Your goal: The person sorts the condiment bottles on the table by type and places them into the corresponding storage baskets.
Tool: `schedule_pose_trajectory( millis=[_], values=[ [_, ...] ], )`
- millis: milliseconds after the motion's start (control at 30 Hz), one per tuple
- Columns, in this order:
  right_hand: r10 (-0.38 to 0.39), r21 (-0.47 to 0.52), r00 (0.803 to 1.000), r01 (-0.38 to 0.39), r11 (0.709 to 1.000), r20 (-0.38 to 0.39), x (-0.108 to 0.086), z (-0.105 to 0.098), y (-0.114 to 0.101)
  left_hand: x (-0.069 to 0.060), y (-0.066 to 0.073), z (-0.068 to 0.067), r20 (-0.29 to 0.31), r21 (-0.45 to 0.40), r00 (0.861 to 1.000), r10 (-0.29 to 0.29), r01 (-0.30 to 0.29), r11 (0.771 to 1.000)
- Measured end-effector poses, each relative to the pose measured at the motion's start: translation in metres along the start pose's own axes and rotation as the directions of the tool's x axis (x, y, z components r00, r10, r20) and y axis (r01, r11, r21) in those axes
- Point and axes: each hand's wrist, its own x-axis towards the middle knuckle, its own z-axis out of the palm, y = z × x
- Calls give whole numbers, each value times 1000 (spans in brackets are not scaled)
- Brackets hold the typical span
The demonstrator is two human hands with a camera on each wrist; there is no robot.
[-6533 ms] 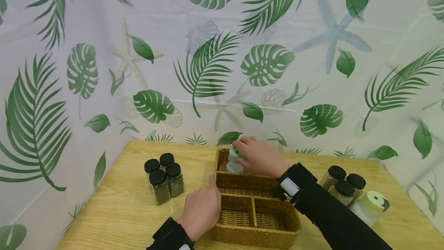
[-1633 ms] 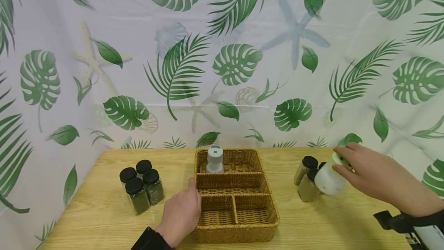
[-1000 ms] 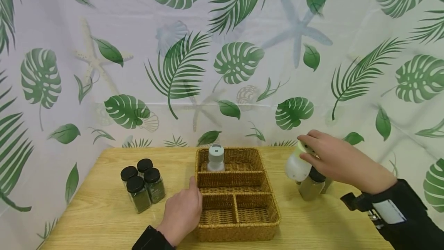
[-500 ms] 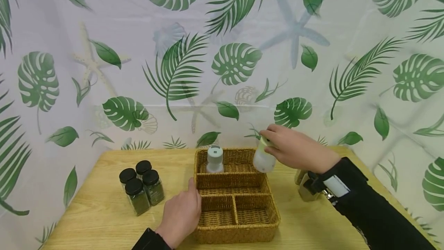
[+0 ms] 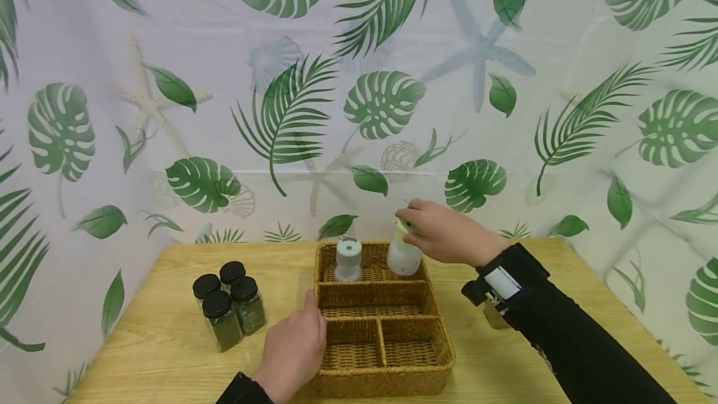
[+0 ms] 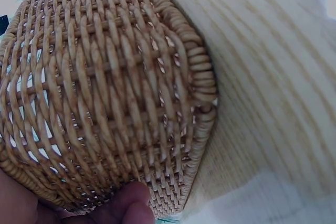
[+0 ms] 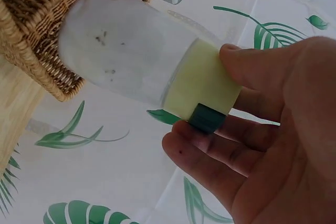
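Note:
My right hand point(image 5: 449, 232) pinches the pale yellow-green cap of a frosted seasoning bottle point(image 5: 402, 259). The bottle hangs tilted over the right part of the wicker basket's back compartment; I cannot tell whether its base touches the bottom. In the right wrist view, thumb and fingers surround the cap, which has a dark green tab. Another seasoning bottle point(image 5: 349, 260), with a pale grey-green cap, stands upright at that compartment's left end. At the basket's point(image 5: 387, 385) left side, my left hand point(image 5: 294, 348) holds the side wall, its fingertips against the weave in the left wrist view.
Several black-lidded spice jars point(image 5: 224, 310) stand in a cluster left of the basket. To its right, my right forearm mostly hides another spice jar point(image 5: 496, 317). A leaf-print cloth point(image 5: 381, 105) hangs behind the wooden table point(image 5: 185, 267).
My right hand let go of the grey-green-capped bottle, took hold of the yellow-green-capped one at the right, and carried it left over the basket's back compartment. My left hand stayed at the basket.

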Motion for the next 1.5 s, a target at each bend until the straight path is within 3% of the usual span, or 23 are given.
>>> schedule_pose_trajectory(
  millis=[200,733,1233,1500],
  values=[
    [-6,5,1000,6,1000,19,5,14,3,-1,1,3,19,-20,1000,10,-9,1000],
    [-4,-4,998,4,1000,66,9,48,11,-1,1,6,-16,8,999,31,-31,999],
    [-6,22,995,4,1000,100,16,64,8,1,-2,5,-8,-13,999,37,-37,999],
    [-37,-14,999,37,999,39,16,69,12,1,-5,1,-44,41,996,77,-75,996]
  ],
)
